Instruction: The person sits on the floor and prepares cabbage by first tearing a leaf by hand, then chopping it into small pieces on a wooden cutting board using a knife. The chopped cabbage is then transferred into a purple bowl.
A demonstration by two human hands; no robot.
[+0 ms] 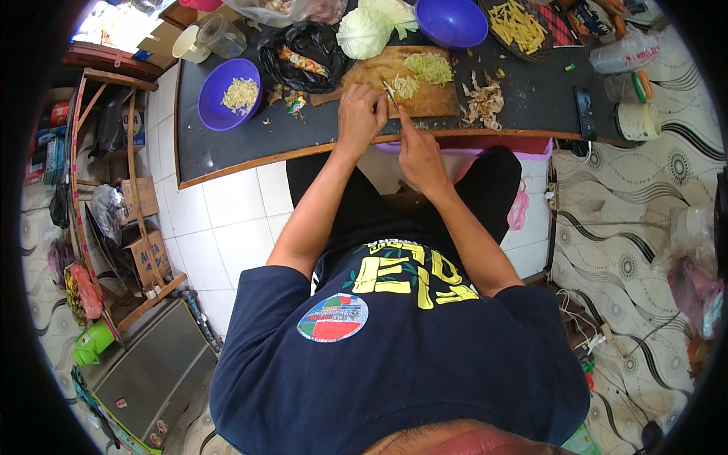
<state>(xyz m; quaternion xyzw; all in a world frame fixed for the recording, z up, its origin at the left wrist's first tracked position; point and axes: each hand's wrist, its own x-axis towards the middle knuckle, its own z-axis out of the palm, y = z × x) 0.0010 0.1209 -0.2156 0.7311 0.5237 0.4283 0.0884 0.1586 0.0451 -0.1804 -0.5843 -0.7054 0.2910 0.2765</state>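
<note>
My right hand [421,159] grips a knife [391,92], its index finger stretched along the blade, at the near edge of a wooden cutting board [372,71]. Just left of the blade, my left hand [358,116] rests over the board with curled fingers; whatever may lie under them is hidden. A small pile of pale shreds [406,87] lies beside the blade. Behind it is a larger heap of green shredded cabbage [429,68]. A cabbage head [364,33] sits at the board's far edge.
A purple bowl [210,105] with chopped pale pieces stands left, near a black plastic bag [335,48]. Dry peelings [483,105] lie right of the board. Farther back are another purple bowl [452,23] and a basket of yellow sticks [517,28]. A phone [584,111] lies right.
</note>
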